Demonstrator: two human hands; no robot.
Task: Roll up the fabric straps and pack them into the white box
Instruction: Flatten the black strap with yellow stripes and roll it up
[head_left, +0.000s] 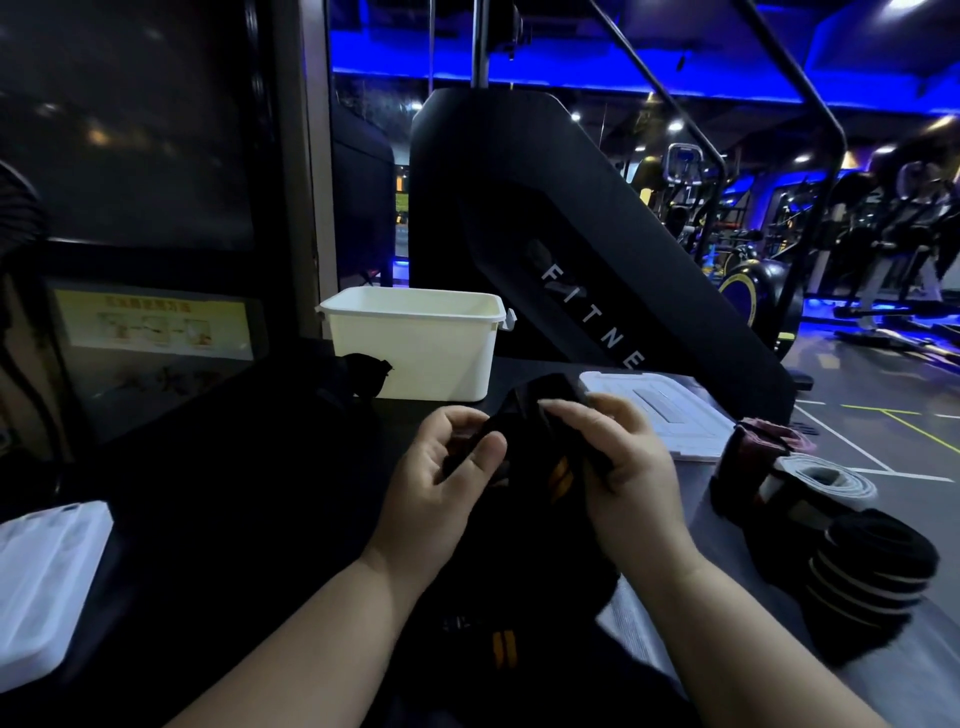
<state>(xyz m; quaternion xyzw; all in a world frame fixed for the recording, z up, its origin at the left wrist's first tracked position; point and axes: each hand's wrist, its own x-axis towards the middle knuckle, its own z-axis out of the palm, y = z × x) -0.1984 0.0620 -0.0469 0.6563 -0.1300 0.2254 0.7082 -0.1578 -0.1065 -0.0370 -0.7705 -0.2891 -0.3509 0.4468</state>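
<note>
Taking the clock from the left hand (441, 483) and right hand (623, 467), which grip a black strap (540, 457): the white box (415, 353) stands at eleven, its top open, with a strip of dark tabletop (431, 408) free before it. A dark fabric piece (366, 371) lies against the box's near left corner. A black fitness machine (571, 234) walls off twelve to one. A white lid (670, 415) lies flat at two, rolled straps (878, 566) crowd three to four, and a white plastic panel (47, 577) lies at eight.
</note>
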